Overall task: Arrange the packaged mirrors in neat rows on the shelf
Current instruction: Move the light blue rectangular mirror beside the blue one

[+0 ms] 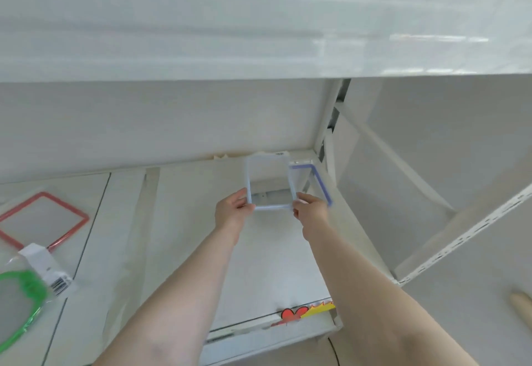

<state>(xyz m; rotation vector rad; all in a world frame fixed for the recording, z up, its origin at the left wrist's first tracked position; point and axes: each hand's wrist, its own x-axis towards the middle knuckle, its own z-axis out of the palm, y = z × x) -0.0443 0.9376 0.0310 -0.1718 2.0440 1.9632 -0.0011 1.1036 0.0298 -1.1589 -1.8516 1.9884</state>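
Head view. Both arms reached forward over the white shelf (184,221), toward its far right corner. The left hand (231,211) gripped the near left corner of a pale blue-framed mirror (269,207), fingers curled over the frame. The right hand (311,210) pinched the same frame at its near right corner. The mirror was tilted, its far edge close to the shelf's back wall. Just right of it, a darker blue-framed mirror (319,181) sat against the right edge of the shelf; the two frames overlapped in view, and whether they touched could not be told.

At the shelf's left edge lay a red-framed mirror (72,210) and, nearer, a green-framed mirror (31,288) in clear wrapping with a white barcode label (57,282). Both lay well apart from the hands. A red and yellow sticker (305,311) marked the front edge. An upper shelf (259,20) overhung the work area.
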